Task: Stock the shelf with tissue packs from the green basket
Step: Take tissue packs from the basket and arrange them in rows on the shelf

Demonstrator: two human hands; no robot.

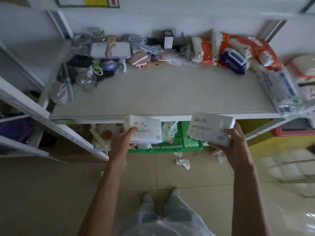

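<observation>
My left hand [121, 139] grips a white tissue pack [144, 126] just below the front edge of the shelf [162, 92]. In my right hand [234, 142] is a second white tissue pack [208, 126], held tilted at the same height. The green basket [184, 142] stands on the floor under the shelf, between my two hands, with more packs [168, 132] inside it. Part of the basket is hidden behind the left pack.
Clutter lines the shelf's back: a purple-white box [110, 50], glass jars [85, 80], red-and-white packs [226, 48], a dark blue wipes pack [234, 61]. Plastic-wrapped goods [281, 89] lie at the right end. A crumpled tissue [183, 163] lies on the tiled floor.
</observation>
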